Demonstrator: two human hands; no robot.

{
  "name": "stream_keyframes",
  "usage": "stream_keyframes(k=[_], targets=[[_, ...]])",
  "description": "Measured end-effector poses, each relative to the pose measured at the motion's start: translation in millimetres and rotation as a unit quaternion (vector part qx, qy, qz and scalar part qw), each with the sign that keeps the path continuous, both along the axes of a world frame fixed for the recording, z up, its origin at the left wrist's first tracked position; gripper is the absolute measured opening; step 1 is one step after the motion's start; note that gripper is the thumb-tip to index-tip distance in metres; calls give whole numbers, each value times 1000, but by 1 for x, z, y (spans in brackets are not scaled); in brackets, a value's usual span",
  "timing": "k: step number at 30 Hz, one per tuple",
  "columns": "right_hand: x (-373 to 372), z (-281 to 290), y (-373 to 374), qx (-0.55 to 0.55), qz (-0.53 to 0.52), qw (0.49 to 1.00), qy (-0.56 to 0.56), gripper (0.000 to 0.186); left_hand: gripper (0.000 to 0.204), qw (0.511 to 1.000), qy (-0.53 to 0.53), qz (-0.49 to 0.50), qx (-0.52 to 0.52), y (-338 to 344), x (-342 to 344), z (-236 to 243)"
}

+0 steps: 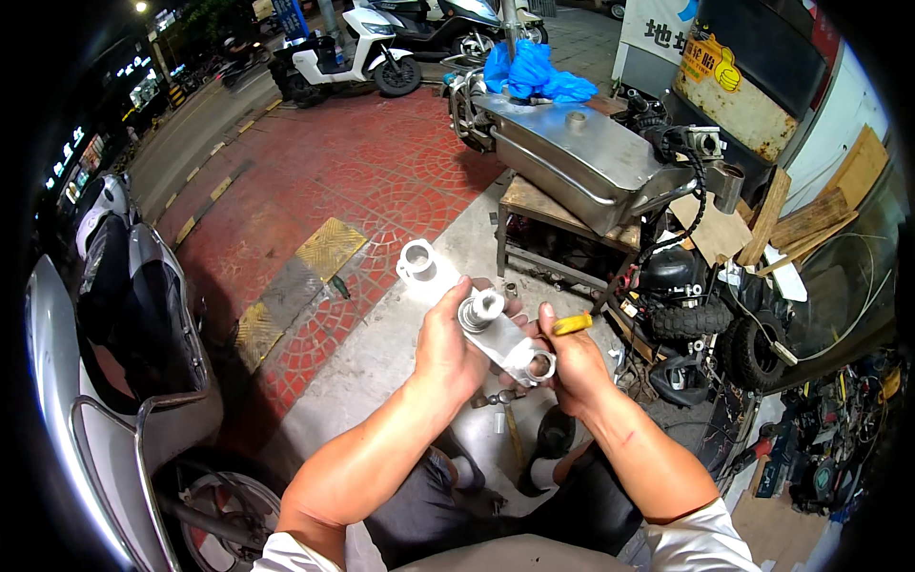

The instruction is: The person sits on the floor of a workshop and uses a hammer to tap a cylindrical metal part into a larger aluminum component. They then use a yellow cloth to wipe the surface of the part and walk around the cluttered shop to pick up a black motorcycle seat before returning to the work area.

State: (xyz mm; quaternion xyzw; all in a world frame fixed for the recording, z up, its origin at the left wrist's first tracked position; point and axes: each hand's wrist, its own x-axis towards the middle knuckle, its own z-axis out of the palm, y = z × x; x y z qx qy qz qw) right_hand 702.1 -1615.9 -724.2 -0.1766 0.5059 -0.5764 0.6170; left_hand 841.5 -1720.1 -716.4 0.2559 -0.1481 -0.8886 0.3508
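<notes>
Triple clamp (505, 347) sat mid-view, ring (539, 379) at 4 o'clock from its stem (488, 303), left hand (444, 348) gripping beside the stem, right hand (578, 370) grasping a yellow-handled tool (574, 324), so firm bracing and light tool pressure seemed best.

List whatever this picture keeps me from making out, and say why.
All in the head view:
- Most of the left hand's fingers: behind the metal part.
- The yellow object's lower end: hidden by the right hand.
- The silver scooter's far left side: cut off by the dark lens rim.
- The distant motorbike's details: too small and blurred.
</notes>
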Motion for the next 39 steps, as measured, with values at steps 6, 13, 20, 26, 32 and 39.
stream_keyframes(k=[6,13,20,26,32,39], targets=[[-16,-17,5,-32,-111,946,302,30,35,998,-52,-8,26,-9,14,-4],[-11,4,17,-295,4,778,554,44,51,986,-14,-160,35,7,16,4],[-4,15,18,-351,25,689,634,52,66,978,-54,-201,-24,16,9,6],[-1,15,21,-334,11,683,650,52,55,975,-36,-213,-45,18,4,6],[-2,17,17,-340,6,683,647,53,53,971,-17,-228,-64,16,7,9],[2,17,18,-319,-4,703,636,55,47,978,-29,-201,-54,21,5,9]])
